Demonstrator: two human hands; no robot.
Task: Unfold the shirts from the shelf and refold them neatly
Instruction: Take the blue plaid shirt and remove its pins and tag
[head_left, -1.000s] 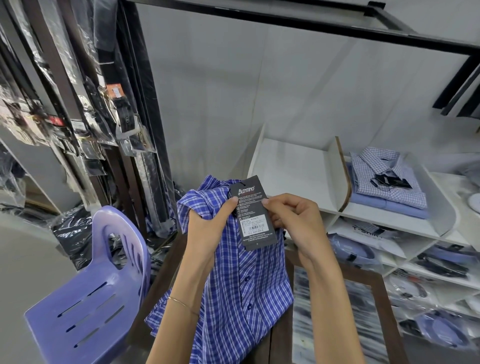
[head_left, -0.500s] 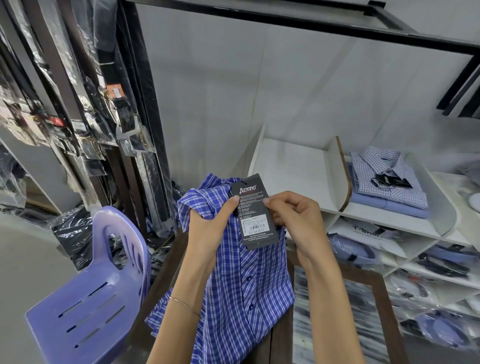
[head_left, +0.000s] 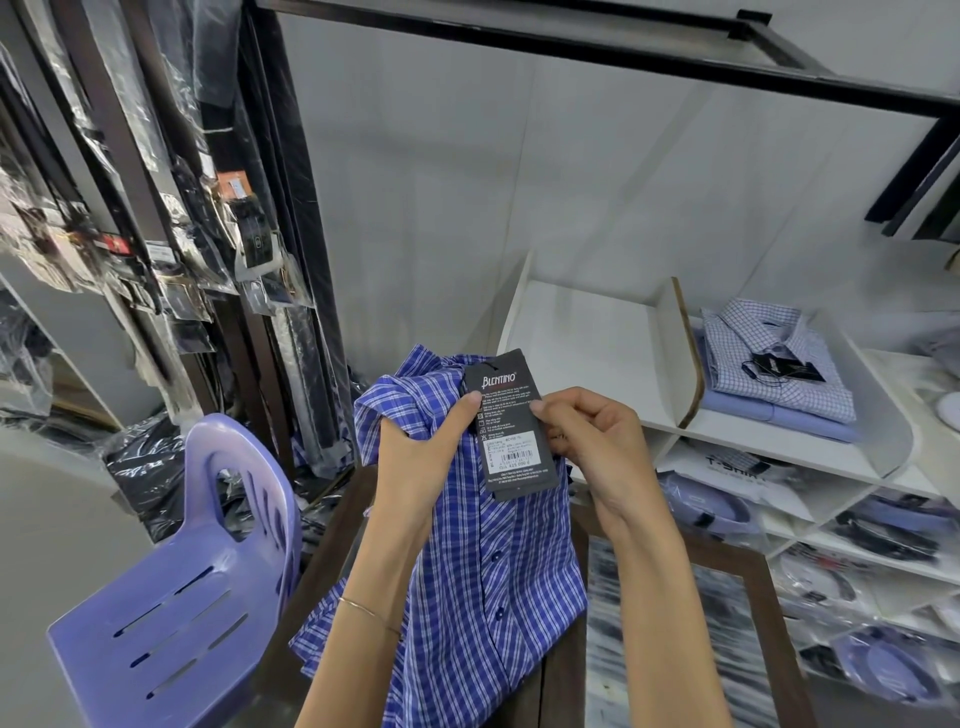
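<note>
Our left hand (head_left: 415, 457) grips the blue plaid shirt (head_left: 493, 571) at the collar so it hangs open. Our right hand (head_left: 592, 447) pinches the hang tag (head_left: 511, 423), probably to keep it clear for refolding.

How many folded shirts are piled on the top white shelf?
2: a checked white shirt on top with a dark tag, and a plain light blue shirt under it. More could be hidden beneath.

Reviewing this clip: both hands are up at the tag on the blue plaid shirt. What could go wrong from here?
1. The right hand pinches the hang tag; a tug may tear it off.
2. The left hand alone bunches the blue plaid shirt near the collar, so it could slip or crease.
3. The shirt's hem hangs over the table edge and might snag.
</note>
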